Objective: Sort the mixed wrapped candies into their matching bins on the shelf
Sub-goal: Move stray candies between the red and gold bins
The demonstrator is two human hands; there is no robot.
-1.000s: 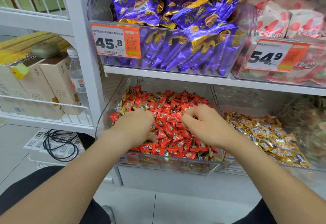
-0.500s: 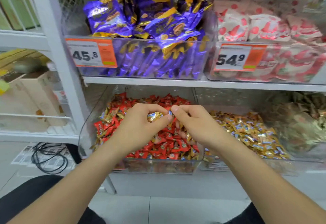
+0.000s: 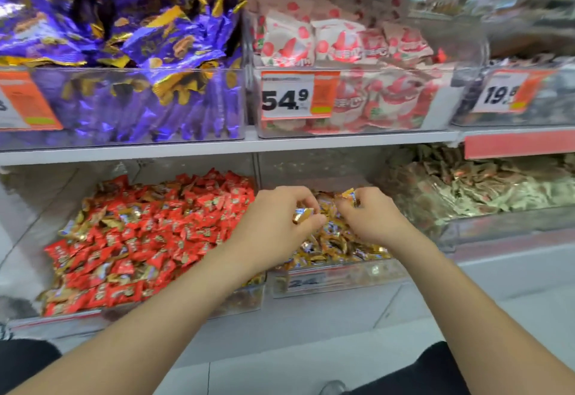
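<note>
Both hands pinch gold candies over the gold bin [image 3: 339,282]: left hand [image 3: 280,223], right hand [image 3: 370,220]. Released carelessly, one could, seemingly, bounce into the red bin [image 3: 77,321].

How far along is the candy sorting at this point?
Mid-job. In hand: the left hand and right hand each pinch a gold candy over the gold bin, not yet dropped. Left: the red bin still shows gold wrappers among the red candies. How much is already sorted cannot be told.

both hands, left [image 3: 277,223] and right [image 3: 370,220], each pinch a gold candy [image 3: 302,216] over the gold-candy bin [image 3: 339,279].
</note>
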